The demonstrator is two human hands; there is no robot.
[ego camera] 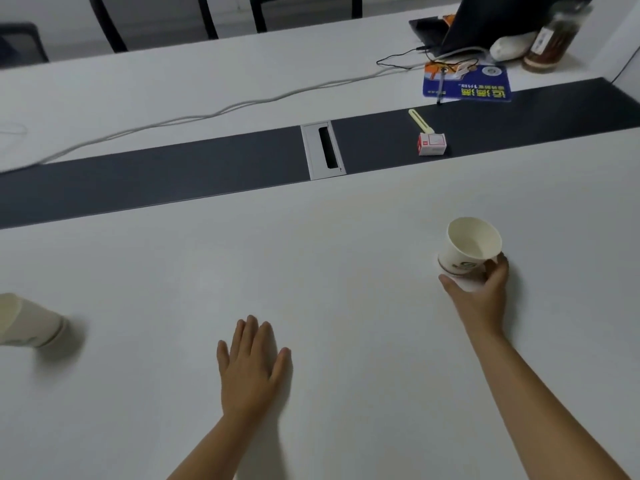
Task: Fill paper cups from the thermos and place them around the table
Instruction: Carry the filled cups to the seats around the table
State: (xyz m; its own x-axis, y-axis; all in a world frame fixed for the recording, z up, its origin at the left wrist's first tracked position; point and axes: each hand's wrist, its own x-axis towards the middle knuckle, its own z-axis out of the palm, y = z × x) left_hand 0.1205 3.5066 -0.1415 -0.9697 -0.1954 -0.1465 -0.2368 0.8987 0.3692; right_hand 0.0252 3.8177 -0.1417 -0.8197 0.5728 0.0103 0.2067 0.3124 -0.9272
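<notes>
While the left hand [251, 365] lies flat, the right hand [481, 289] grips a paper cup [467, 251].

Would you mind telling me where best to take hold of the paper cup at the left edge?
Probably round the side wall of the paper cup, midway up, coming from its right with the free left hand; its mouth is cut off by the frame.

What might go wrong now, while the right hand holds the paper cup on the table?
1. The right hand grips the paper cup low at its base; it looks tilted, so any liquid inside might spill.
2. A second cup sits at the left edge of the view, away from the flat left hand; an arm could knock it.
</notes>
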